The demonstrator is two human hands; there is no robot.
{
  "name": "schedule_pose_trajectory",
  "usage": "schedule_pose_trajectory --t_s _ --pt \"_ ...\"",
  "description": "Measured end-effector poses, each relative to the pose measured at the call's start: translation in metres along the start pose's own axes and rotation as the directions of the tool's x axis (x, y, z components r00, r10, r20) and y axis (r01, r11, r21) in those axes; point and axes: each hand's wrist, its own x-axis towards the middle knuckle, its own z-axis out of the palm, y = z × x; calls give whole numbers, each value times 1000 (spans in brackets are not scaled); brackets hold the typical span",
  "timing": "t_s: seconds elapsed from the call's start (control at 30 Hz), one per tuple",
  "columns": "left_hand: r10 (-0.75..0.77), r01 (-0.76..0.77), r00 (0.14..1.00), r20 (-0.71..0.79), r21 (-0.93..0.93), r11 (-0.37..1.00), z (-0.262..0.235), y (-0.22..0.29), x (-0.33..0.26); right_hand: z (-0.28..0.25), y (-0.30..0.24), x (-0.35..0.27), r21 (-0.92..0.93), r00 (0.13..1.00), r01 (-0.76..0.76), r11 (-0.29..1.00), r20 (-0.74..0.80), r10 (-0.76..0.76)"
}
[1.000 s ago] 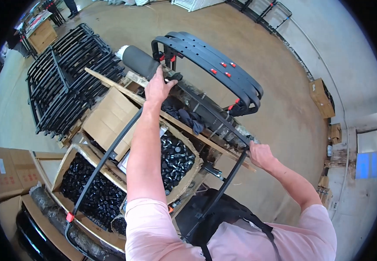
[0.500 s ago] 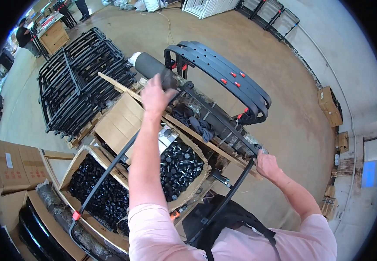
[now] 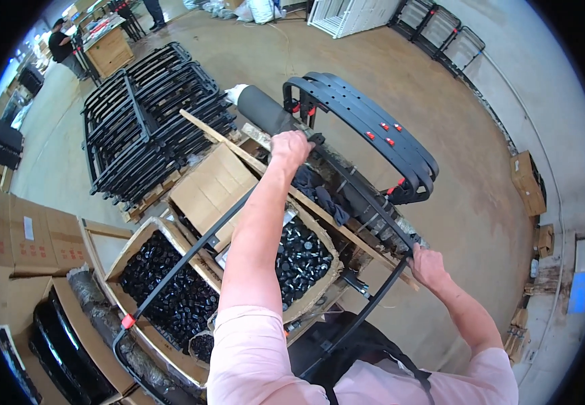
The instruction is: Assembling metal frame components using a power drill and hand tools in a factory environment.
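Black tubular frame (image 3: 177, 271) reaches from your body to your grip: probably stiff, awkward rather than heavy, perhaps slick; the far corners look like sound holds. Your left hand (image 3: 291, 150) curls around one, your right hand (image 3: 430, 265) the other. Tan floor (image 3: 488, 182) stretches right of your grip; a padded beam (image 3: 258, 108) runs beside it; nearer, a carton (image 3: 125, 260) holds small black parts (image 3: 157, 273).

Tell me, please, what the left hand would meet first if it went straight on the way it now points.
The left hand would probably meet the dark grey roll just beyond its knuckles, though depth is unclear from this single view.
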Motion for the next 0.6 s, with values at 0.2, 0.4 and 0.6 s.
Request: schedule_pose_trajectory --t_s 0.2,0.4,0.6 --pt "435 -378 884 -171 287 880 8 -23 17 13 5 5 5 996 -68 998 -57 68" --pt "87 -87 996 4 110 990 -3 16 23 15 1 -4 86 981 -177 980 -63 183" --pt "235 -203 955 -181 179 963 33 6 37 14 -2 -6 36 984 -176 984 -35 177"
